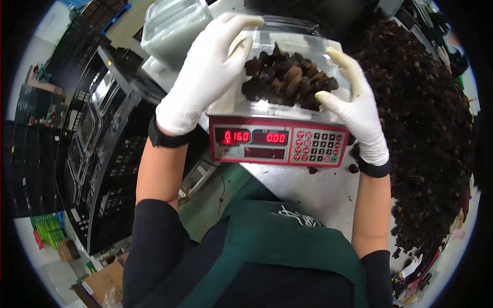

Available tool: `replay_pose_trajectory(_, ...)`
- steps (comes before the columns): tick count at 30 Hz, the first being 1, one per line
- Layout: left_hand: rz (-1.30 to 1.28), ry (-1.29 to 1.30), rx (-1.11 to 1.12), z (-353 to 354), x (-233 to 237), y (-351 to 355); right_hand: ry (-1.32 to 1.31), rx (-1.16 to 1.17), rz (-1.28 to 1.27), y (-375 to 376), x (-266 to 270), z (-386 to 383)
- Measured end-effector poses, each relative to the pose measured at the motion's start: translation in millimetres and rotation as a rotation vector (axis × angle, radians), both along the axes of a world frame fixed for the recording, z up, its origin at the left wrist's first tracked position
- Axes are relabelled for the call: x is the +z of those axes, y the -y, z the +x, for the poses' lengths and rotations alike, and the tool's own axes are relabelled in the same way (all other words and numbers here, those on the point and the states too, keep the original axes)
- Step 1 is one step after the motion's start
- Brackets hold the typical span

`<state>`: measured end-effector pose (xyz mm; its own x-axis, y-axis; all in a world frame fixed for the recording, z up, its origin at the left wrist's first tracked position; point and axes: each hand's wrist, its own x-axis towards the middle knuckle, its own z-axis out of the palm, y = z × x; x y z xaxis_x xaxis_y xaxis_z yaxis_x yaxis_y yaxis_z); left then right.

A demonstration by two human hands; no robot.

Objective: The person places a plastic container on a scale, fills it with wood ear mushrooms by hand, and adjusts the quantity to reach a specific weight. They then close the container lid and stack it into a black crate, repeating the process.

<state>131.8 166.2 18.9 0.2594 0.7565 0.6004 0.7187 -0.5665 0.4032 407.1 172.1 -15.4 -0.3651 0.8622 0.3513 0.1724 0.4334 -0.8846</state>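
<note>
Head – two hands (204, 77) (359, 115), one tray (304, 42)

The clear plastic tray (303, 46) sat on the red-faced digital scale (277, 143), with dark brown dried pieces (287, 77) piled in it. The white-gloved left hand (205, 77) clasped the tray's left side above the scale, and the white-gloved right hand (354, 113) clasped its right side. Right of the scale spread a big heap of dark dried pieces (426, 118). Behind the scale to the left stood stacked clear plastic tubs (172, 25), and further left of it lay rows of black plastic trays (97, 143). The scale stood on the bare metal table (318, 190)
</note>
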Motion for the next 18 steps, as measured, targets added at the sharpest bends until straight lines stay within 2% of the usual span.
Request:
replay_pose_trajectory(2, -0.075, 0.030, -0.004, -0.7, 2.7, 2.3, 0.190, -0.099, 0.114, 3.1, 0.3, 8.5)
replay_pose_trajectory(6, -0.150, -0.025, 0.027, -6.9, 1.7, -0.8, 0.187, -0.187, 0.114, 16.6, -6.1, 25.6)
replay_pose_trajectory(9, 0.006, -0.108, -0.007, -3.5, -7.9, -9.8, 0.232, -0.292, 0.042, 34.2, -15.9, 53.8)
replay_pose_trajectory(13, -0.073, -0.067, -0.056, 23.0, -23.0, -2.4, 0.212, -0.493, -0.072, 69.0, -37.0, 112.9)
replay_pose_trajectory(14, 0.011, -0.181, -0.045, 29.9, -29.3, -2.4, 0.238, -0.573, -0.102, 81.0, -40.1, 132.0)
replay_pose_trajectory(15, -0.107, -0.211, -0.040, 38.0, -30.2, 2.2, 0.233, -0.637, -0.115, 91.4, -51.8, 153.5)
replay_pose_trajectory(17, -0.010, -0.355, -0.053, 35.9, -42.0, 1.7, 0.234, -0.774, -0.239, 114.7, -55.4, 176.4)
replay_pose_trajectory(18, -0.020, -0.233, -0.051, 43.3, -41.1, 4.8, 0.240, -0.826, -0.259, 123.2, -59.0, 183.1)
